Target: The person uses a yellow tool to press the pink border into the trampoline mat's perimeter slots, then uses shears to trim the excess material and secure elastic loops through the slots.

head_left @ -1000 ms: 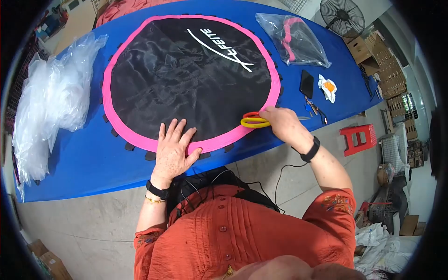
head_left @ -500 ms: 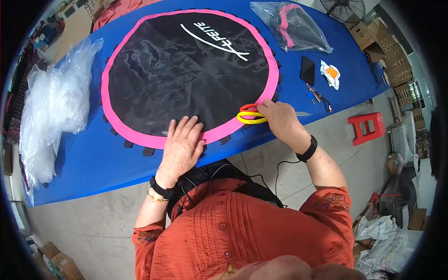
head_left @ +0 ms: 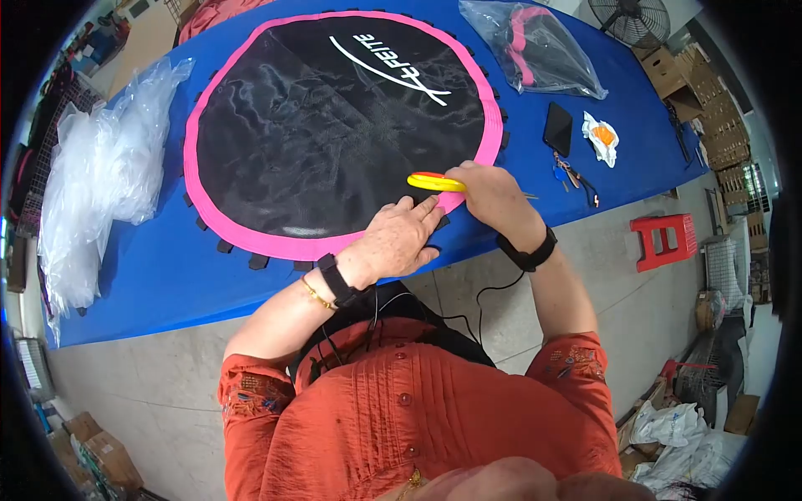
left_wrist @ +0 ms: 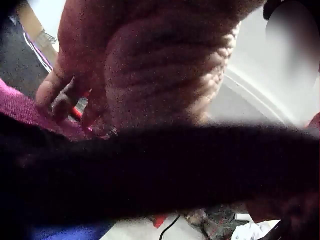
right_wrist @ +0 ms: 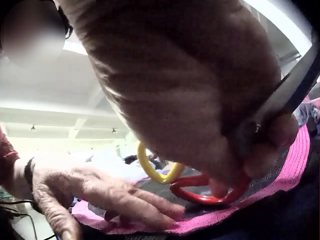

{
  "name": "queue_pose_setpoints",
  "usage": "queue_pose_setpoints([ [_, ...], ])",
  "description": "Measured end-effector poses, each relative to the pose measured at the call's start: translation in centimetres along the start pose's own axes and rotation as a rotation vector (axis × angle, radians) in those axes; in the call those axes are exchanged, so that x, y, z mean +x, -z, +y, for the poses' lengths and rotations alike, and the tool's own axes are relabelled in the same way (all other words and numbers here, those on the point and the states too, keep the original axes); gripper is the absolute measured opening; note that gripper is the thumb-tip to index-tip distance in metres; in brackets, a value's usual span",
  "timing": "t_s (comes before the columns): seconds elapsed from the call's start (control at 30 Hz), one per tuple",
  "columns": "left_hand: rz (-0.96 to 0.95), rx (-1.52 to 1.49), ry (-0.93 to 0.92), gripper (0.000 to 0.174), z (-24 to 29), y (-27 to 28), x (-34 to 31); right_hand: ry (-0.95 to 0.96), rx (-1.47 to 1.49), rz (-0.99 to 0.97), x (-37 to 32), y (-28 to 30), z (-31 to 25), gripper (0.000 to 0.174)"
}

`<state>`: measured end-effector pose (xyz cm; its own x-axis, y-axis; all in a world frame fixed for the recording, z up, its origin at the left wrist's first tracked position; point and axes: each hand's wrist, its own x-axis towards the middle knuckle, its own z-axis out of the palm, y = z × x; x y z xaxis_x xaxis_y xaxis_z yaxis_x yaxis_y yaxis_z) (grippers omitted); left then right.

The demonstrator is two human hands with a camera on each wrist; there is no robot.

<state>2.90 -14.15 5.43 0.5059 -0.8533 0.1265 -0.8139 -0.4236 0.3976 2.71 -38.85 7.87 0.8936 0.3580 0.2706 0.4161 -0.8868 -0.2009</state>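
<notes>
A round black mesh trampoline mat (head_left: 326, 159) with a pink border (head_left: 276, 244) and white lettering lies flat, black tabs sticking out round its edge. My right hand (head_left: 499, 200) grips a pair of scissors (head_left: 430, 182) over the mat's near right edge. Their red and yellow handle loops point left; the blade (right_wrist: 292, 82) runs out beyond the fingers in the right wrist view. Fingers extended, my left hand (head_left: 399, 240) rests on the pink border just left of the scissors. In the left wrist view, the palm and a dark band hide much of the scene.
A blue-covered table (head_left: 150, 292) bears the mat. Clear plastic bags (head_left: 109, 192) are heaped at left. On the right are a bagged pink-and-black item (head_left: 535, 50), a phone (head_left: 557, 129), keys (head_left: 568, 174) and an orange item in white wrapping (head_left: 601, 136). A red stool (head_left: 664, 240) stands beyond.
My left hand has slid right along the pink border toward the right hand. The right hand has shifted slightly up and left, still holding the scissors.
</notes>
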Motion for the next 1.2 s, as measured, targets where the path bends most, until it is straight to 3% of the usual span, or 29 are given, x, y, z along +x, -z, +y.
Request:
queue_pose_setpoints([
  [0.57, -0.044, 0.058, 0.027, 0.082, -0.5, -1.3, 0.9, -0.003, 0.022, 0.048, 2.1, -1.3, -1.5, 0.020],
  [0.67, -0.013, 0.090, 0.053, 0.082, -0.6, -1.7, 0.6, -0.006, 0.034, 0.047, 2.8, -1.8, -1.4, 0.029],
  [1.0, -0.051, 0.008, 0.071, 0.079, -0.6, -1.3, 0.7, -0.047, -0.111, -0.083, 0.5, -1.3, -2.6, 0.029],
  [1.2, -0.019, 0.072, 0.060, 0.081, -0.5, -1.6, 0.8, -0.031, -0.068, 0.009, 3.6, -2.7, -1.5, 0.031],
])
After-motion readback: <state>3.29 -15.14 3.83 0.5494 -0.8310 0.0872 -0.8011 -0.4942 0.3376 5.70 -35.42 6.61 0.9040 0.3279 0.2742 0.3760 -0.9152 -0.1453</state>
